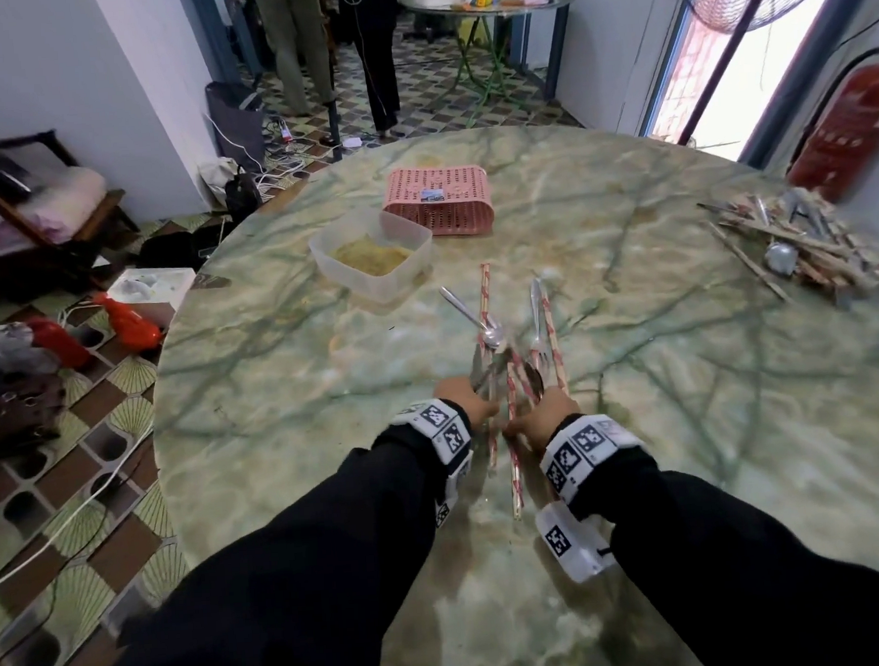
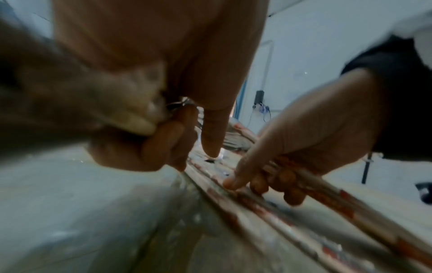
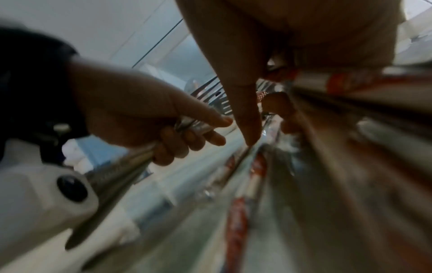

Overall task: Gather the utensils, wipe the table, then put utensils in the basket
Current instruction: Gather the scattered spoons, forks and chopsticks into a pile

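Note:
Both hands meet near the front middle of the round green marble table (image 1: 634, 351). My left hand (image 1: 483, 404) grips a bunch of metal cutlery, with a spoon (image 1: 491, 332) sticking out ahead. In the right wrist view the left hand (image 3: 163, 129) has its fingers curled round steel handles. My right hand (image 1: 522, 423) holds red-and-white wrapped chopsticks (image 1: 552, 336) and a fork (image 1: 535, 316). The left wrist view shows the right hand (image 2: 268, 181) curled round the wrapped chopsticks (image 2: 332, 195). More wrapped chopsticks lie under both hands. The pink perforated basket (image 1: 440, 206) lies farther back, apart from the hands.
A clear plastic tub (image 1: 371, 254) with something yellowish inside stands in front of the basket. A heap of chopsticks and cutlery (image 1: 792, 249) lies at the table's right edge. A red fire extinguisher (image 1: 847, 127) stands beyond it. People stand in the far doorway.

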### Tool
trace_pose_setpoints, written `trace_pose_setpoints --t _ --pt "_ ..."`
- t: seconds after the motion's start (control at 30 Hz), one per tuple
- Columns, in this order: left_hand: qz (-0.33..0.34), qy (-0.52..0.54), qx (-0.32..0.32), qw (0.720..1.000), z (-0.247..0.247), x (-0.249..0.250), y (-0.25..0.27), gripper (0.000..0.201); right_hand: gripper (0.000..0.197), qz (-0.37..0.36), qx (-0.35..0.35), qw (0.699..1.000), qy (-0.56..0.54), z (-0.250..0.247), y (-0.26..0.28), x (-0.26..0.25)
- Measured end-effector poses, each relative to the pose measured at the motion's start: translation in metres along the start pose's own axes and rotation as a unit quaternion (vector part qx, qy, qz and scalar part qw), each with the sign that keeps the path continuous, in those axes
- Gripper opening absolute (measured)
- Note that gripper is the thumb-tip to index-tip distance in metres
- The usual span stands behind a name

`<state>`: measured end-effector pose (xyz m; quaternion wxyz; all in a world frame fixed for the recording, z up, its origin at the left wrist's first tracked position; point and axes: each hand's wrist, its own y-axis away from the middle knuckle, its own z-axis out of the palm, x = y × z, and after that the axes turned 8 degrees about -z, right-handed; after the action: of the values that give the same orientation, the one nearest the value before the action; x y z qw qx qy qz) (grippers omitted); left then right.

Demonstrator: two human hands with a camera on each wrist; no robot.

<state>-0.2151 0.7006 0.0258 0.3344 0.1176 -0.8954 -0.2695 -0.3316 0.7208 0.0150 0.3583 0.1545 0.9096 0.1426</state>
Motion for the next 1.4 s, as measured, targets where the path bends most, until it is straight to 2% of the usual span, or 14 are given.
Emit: trace_pose_setpoints --t 0.17,0.3,0.5,0.6,0.7,0.87,1.0,1.1,1.17,1.27,1.4 --pt "-0.006 -0.028 0.055 0.998 0.018 -0.003 -0.011 0.02 0.033 -0.027 0.019 0.993 0.109 0.004 -0.002 -0.005" --pt "-0.003 -0.072 0.07 0.995 0.012 -0.002 -0.011 0.021 0.019 -0.049 0.029 0.994 0.096 0.011 -0.005 -0.006" --pt "-0.02 -0.097 0.044 0.994 0.006 -0.013 -0.01 0.029 0.029 -0.043 0.01 0.995 0.09 0.006 -0.001 0.0" --pt "-0.028 -0.083 0.024 0.996 -0.001 -0.015 -0.002 0.032 0.025 -0.033 0.001 0.999 0.039 -0.002 0.003 0.005" --pt "-0.035 -0.037 -0.012 0.999 -0.013 -0.015 0.004 0.021 0.005 -0.025 -0.03 0.999 -0.014 -0.012 0.005 0.011" --pt "-0.043 0.063 -0.038 0.996 -0.034 -0.009 0.016 0.029 0.02 0.035 -0.011 0.981 -0.193 -0.023 0.004 0.021" --pt "-0.002 0.076 -0.083 0.994 -0.047 -0.006 0.023 0.032 0.025 0.032 -0.004 0.96 -0.278 -0.034 0.004 0.02" --pt "0.043 0.073 -0.146 0.986 -0.057 -0.003 0.026 0.026 0.028 0.011 0.0 0.955 -0.297 -0.044 0.002 0.018" --pt "0.082 0.054 -0.163 0.982 -0.059 -0.003 0.026 0.02 0.029 0.006 0.009 0.953 -0.304 -0.05 -0.002 0.018" --pt "0.124 0.116 -0.146 0.975 -0.057 -0.003 0.018 0.016 0.033 -0.01 0.026 0.955 -0.296 -0.058 -0.01 0.021" --pt "0.157 0.176 -0.087 0.968 -0.051 0.004 0.008 0.011 0.028 -0.047 0.042 0.947 -0.315 -0.064 -0.017 0.023"
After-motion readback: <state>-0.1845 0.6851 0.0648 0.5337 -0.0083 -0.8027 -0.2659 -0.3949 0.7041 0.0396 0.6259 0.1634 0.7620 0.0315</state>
